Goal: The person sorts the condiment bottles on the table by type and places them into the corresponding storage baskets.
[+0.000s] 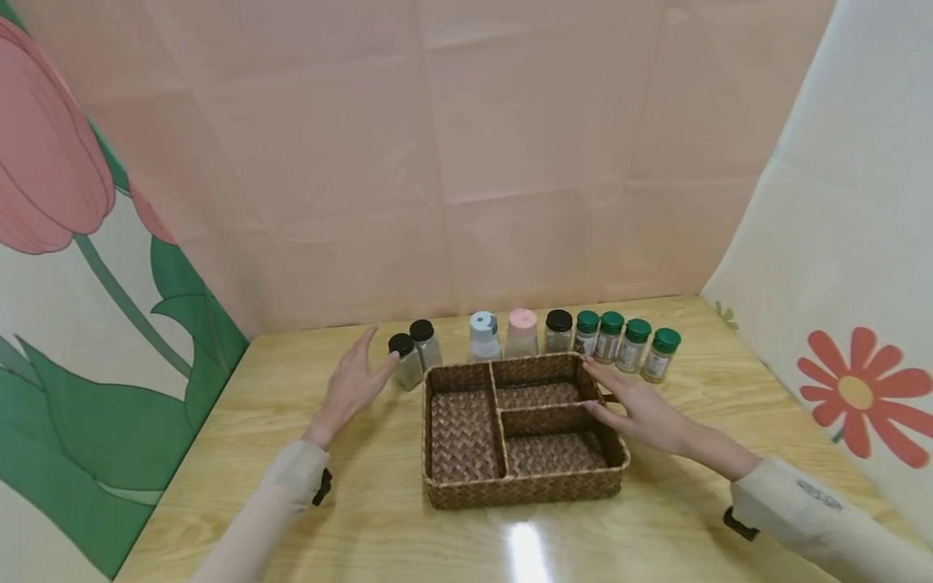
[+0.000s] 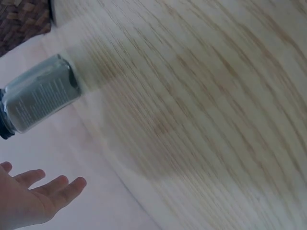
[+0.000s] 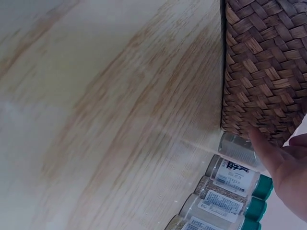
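1. The table [image 1: 379,534] bears everything you need, its wood bare in front of you.
2. Your basket [image 1: 525,491] sits mid-table, its three compartments facing up.
3. Your right hand [image 1: 637,413] rests on the basket's right rim, fingers released and nearly straight; you seem to be steadying it.
4. Your left hand [image 1: 350,393] is spread (grasping nothing) and apparently reaching.
5. The blue-capped bottle [image 1: 484,338] and pink-capped bottle [image 1: 521,334] stand behind the basket.
6. The paired black-lidded jars [image 1: 408,371] stand just beside your left fingertips; taking one likely calls for closing thumb and fingers around it without tipping its neighbour.
7. The four green-lidded jars [image 1: 632,348] line up at back right.
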### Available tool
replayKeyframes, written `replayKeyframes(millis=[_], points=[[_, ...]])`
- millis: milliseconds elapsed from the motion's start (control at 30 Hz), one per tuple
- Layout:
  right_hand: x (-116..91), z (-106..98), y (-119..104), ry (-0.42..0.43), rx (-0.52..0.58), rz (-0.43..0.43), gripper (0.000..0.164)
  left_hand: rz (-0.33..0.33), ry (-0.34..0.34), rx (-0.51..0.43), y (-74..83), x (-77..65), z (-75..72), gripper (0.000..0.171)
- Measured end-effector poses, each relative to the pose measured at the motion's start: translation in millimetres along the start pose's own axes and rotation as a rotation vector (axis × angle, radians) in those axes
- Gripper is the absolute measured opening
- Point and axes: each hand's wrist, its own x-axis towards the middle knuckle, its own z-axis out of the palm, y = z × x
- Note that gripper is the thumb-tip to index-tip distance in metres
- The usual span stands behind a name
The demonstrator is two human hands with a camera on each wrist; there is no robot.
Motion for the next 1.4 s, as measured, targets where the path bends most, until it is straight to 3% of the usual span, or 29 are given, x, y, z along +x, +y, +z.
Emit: replayKeyframes(millis=[333, 700, 1400], points=[[-2, 4, 3, 0.003, 0.044, 0.022, 0.062, -0.019, -0.009, -0.008, 4.2, 4.4, 10.4, 0.082], [-2, 7, 1, 0.018, 0.013, 0.021, 0.060, 0.003, -0.016, -0.050, 6.8, 5.8, 16.8, 0.082], [-2, 7, 2, 0.013, 0.023, 0.017, 0.060, 0.099, 0.044, -0.164, 8.6, 13.4, 31.4, 0.062]])
